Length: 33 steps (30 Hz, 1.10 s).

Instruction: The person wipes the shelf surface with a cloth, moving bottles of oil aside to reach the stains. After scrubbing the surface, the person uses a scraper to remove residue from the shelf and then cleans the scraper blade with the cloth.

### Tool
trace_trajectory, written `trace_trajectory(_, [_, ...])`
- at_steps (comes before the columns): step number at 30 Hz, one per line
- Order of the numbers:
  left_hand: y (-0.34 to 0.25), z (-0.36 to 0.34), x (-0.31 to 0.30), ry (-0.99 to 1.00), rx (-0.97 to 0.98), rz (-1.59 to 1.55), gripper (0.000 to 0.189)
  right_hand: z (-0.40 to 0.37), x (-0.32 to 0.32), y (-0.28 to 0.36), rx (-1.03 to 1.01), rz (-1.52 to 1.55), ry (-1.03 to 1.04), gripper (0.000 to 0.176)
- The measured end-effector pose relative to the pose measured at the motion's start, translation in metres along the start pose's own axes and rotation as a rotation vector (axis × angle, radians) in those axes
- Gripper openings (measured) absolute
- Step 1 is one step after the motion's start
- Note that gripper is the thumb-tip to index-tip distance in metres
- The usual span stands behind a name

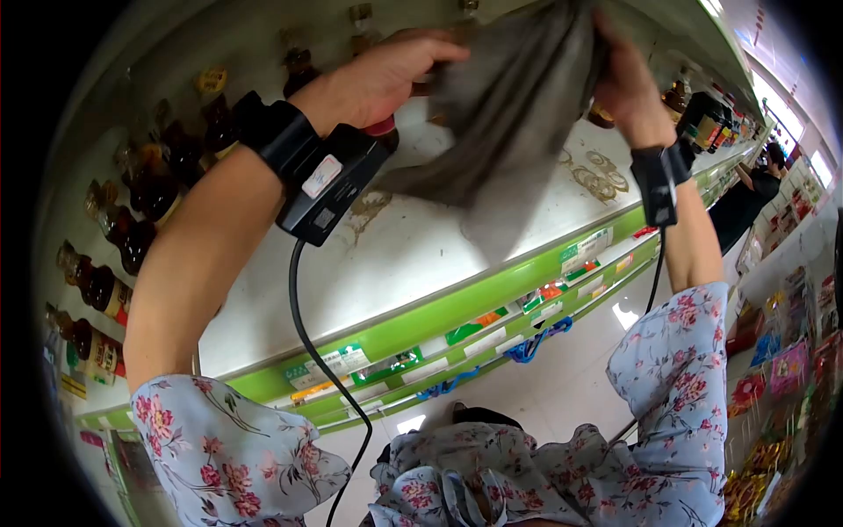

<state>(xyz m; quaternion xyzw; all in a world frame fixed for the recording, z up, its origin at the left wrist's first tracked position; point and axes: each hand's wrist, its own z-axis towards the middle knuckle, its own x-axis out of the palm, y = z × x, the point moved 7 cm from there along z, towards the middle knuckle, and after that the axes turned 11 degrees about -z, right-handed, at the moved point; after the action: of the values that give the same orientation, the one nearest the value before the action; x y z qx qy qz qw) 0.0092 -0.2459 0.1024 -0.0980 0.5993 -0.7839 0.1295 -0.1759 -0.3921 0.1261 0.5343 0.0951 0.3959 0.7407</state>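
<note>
Standing along the left side of a white metal shelf [421, 255] are dark-brown glass bottles [145, 189] with coloured labels. Next, the left hand [382, 79], its wrist in a black strap with a black box, reaches in with one finger extended to the left edge of a grey-brown fabric cloth [518, 114]; whether its fingers clamp the fabric cannot be told. The cloth hangs in folds between the hands, above the shelf and its green front rail [413, 316]. Right of it, the right hand [622, 83] is closed on the cloth's upper edge, fingertips hidden. Brown ring stains [600, 176] mark the shelf below. Farther right is a person in black [746, 198].
</note>
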Motion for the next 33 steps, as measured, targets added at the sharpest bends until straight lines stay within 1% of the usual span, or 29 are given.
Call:
trace_trajectory(1, [0.004, -0.005, -0.005, 0.032, 0.01, 0.105, 0.037, -0.003, 0.01, 0.022, -0.134, -0.014, -0.048, 0.026])
trace_trajectory(3, [0.014, -0.02, -0.025, 0.099, 0.018, 0.318, 0.04, 0.011, 0.016, 0.025, -0.156, -0.199, 0.056, 0.025])
trace_trajectory(4, [0.017, -0.035, -0.037, 0.055, -0.087, 0.395, 0.04, 0.014, 0.024, 0.023, -0.174, -0.287, 0.112, 0.025])
trace_trajectory(7, [0.034, -0.095, -0.066, 0.035, -0.096, 0.333, 0.038, 0.001, 0.055, -0.046, 0.017, -0.869, 0.397, 0.043])
trace_trajectory(9, [0.049, -0.126, -0.084, -0.089, -0.152, 0.267, 0.036, -0.005, 0.066, -0.101, -0.077, -1.091, 0.44, 0.03])
trace_trajectory(10, [0.058, -0.138, -0.095, -0.151, -0.18, 0.231, 0.036, -0.016, 0.081, -0.118, -0.012, -1.147, 0.546, 0.032])
trace_trajectory(12, [0.077, -0.147, -0.111, -0.185, -0.225, 0.038, 0.035, -0.039, 0.105, -0.144, 0.108, -1.251, 0.766, 0.035])
trace_trajectory(14, [0.094, -0.152, -0.124, -0.225, -0.233, -0.129, 0.033, -0.058, 0.124, -0.149, 0.058, -1.375, 0.933, 0.038])
trace_trajectory(16, [0.101, -0.156, -0.131, -0.287, -0.21, -0.101, 0.031, -0.069, 0.129, -0.163, -0.03, -1.497, 1.09, 0.038])
trace_trajectory(19, [0.11, -0.157, -0.137, -0.326, -0.167, -0.105, 0.03, -0.086, 0.135, -0.156, -0.435, -1.426, 1.188, 0.033])
trace_trajectory(20, [0.11, -0.156, -0.139, -0.329, -0.153, -0.111, 0.029, -0.089, 0.129, -0.158, -0.42, -1.527, 1.229, 0.028])
trace_trajectory(23, [0.104, -0.147, -0.131, -0.295, -0.071, -0.087, 0.029, -0.092, 0.127, -0.154, -0.404, -1.639, 1.227, 0.027])
trace_trajectory(24, [0.103, -0.144, -0.127, -0.277, -0.069, -0.082, 0.028, -0.083, 0.126, -0.161, -0.311, -1.718, 1.182, 0.03])
trace_trajectory(27, [0.1, -0.137, -0.125, -0.245, -0.028, -0.054, 0.027, -0.048, 0.12, -0.187, -0.228, -1.795, 1.125, 0.035])
trace_trajectory(28, [0.1, -0.135, -0.126, -0.238, 0.0, -0.044, 0.026, -0.033, 0.117, -0.198, -0.2, -1.978, 1.05, 0.036])
trace_trajectory(29, [0.099, -0.134, -0.127, -0.232, 0.031, -0.033, 0.026, -0.027, 0.117, -0.202, -0.251, -1.996, 1.036, 0.036])
trace_trajectory(31, [0.099, -0.137, -0.13, -0.245, 0.029, 0.037, 0.025, -0.023, 0.129, -0.202, -0.368, -2.024, 1.01, 0.035])
trace_trajectory(32, [0.099, -0.14, -0.131, -0.251, 0.028, 0.073, 0.024, -0.022, 0.125, -0.194, -0.337, -1.968, 0.96, 0.031])
trace_trajectory(33, [0.097, -0.142, -0.131, -0.261, 0.047, 0.069, 0.024, -0.017, 0.121, -0.183, -0.176, -1.874, 0.869, 0.031])
